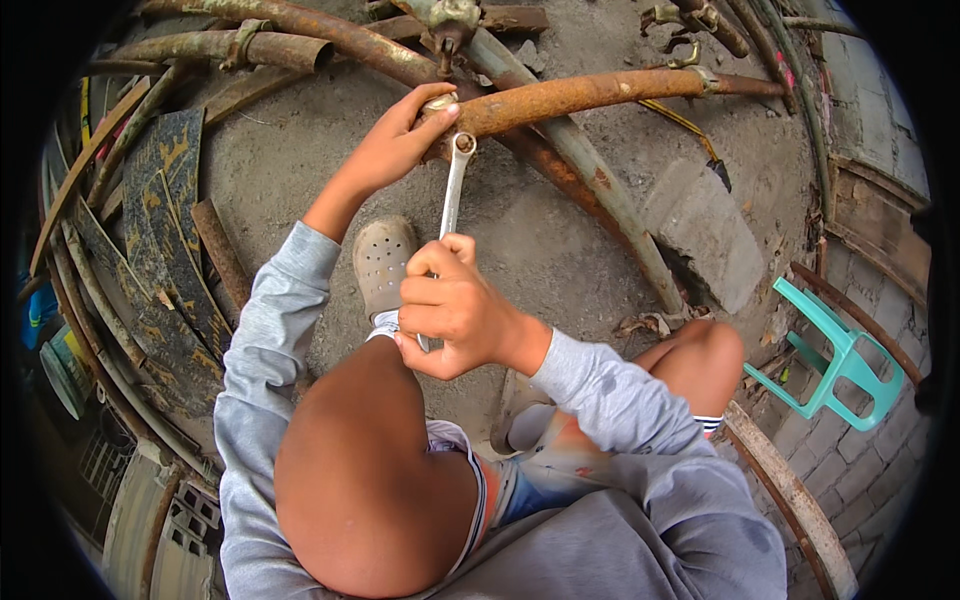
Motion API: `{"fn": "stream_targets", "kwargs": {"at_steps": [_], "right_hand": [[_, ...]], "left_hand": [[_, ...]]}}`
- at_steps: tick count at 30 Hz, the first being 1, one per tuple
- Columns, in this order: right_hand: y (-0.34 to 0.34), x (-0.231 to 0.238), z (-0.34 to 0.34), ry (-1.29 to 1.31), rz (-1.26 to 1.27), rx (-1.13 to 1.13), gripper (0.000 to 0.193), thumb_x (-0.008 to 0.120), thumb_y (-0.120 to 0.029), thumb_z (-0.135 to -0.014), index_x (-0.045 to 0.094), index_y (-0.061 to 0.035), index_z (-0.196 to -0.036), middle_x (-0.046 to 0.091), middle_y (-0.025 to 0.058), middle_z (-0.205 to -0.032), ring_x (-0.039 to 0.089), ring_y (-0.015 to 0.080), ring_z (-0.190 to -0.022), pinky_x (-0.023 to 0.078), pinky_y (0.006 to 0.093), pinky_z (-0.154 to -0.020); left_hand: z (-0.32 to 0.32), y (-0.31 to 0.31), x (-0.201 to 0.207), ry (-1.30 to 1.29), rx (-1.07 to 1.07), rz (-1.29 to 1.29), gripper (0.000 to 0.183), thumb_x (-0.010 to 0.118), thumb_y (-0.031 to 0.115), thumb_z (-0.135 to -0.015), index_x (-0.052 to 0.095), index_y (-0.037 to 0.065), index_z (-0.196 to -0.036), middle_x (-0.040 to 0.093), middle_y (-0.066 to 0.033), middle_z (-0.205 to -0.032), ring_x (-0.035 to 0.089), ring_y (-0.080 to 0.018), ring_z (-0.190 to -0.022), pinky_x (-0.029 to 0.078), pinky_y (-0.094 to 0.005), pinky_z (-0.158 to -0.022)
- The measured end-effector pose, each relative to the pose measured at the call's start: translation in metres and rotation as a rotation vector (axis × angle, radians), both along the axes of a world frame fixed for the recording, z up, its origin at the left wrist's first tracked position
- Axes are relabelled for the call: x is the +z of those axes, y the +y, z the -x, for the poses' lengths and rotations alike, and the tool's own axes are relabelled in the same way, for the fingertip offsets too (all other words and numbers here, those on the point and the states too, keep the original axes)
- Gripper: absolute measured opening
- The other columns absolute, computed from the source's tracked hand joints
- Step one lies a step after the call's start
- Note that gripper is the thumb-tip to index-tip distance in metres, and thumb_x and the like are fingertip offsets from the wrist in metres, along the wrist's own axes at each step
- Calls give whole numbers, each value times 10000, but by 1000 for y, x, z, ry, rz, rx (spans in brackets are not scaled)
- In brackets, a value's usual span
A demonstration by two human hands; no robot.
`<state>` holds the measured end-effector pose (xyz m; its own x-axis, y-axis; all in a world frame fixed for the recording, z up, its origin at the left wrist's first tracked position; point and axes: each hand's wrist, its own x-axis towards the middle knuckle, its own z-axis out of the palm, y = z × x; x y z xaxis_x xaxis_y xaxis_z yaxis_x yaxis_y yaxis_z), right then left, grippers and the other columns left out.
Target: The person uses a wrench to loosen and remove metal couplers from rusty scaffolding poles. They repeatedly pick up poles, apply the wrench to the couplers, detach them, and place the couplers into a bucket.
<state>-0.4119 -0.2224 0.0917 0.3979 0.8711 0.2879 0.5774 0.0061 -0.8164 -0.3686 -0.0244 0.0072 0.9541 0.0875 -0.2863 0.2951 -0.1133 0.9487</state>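
Head view: right fingers (428, 290) grip and partly hide a wrench (454, 190); left fingers (421, 96) clasp a half-covered fitting (438, 103).

Grey ground (560, 300) carries a dark sheet (152, 235) near its left edge. A concrete slab (705, 230) lies toward its right edge.

Light-grey long sleeves (275, 310); darker grey top (560, 550); striped-hem shorts (484, 500); perforated beige clog (383, 262); white sock (384, 320)
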Motion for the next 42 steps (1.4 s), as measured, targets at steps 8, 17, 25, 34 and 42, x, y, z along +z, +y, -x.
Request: {"fn": "stream_targets", "kwargs": {"at_steps": [8,17,25,34,42], "right_hand": [[-17,0,41,210,136,-367,191,768,-134,-786,595,-58,-757,402,263,-1441,314,488,-1378,310,562,-1104],[6,15,68,1012,-10,-658,578,416,-13,-1033,196,28,-1565,618,153,-1194,540,54,-560,474,214,-492],[-62,-17,35,1175,144,-719,460,496,-161,-1067,432,-56,-1510,581,-2,-795,430,8,-504,365,187,-433],[-118,-30,-148,866,388,-796,169,780,-122,-880,740,-40,-1022,613,-46,-745,408,15,-513,277,204,-428],[-120,-23,-119,826,372,-758,188,768,-110,-893,723,-18,-1050,625,1,-726,505,33,-542,354,196,-452]], "left_hand": [[-1,-12,-13,-84,71,-69,597,691,428,-936,545,27,-1355,643,-122,-1169,599,-170,-1071,486,-312,-923],[1,-13,-17,-140,79,-122,500,657,336,-980,537,43,-1366,638,-70,-1124,603,-121,-985,504,-273,-842],[2,-21,-25,-213,195,-86,457,648,348,-973,607,4,-1271,681,-185,-1149,662,-255,-1070,502,-361,-932],[5,-30,-16,-345,202,-311,418,624,316,-980,612,2,-1255,654,-182,-1087,654,-325,-1015,498,-388,-896],[3,-27,-21,-309,222,-323,402,617,294,-982,609,6,-1262,655,-179,-1103,652,-315,-1026,497,-378,-899]]}}
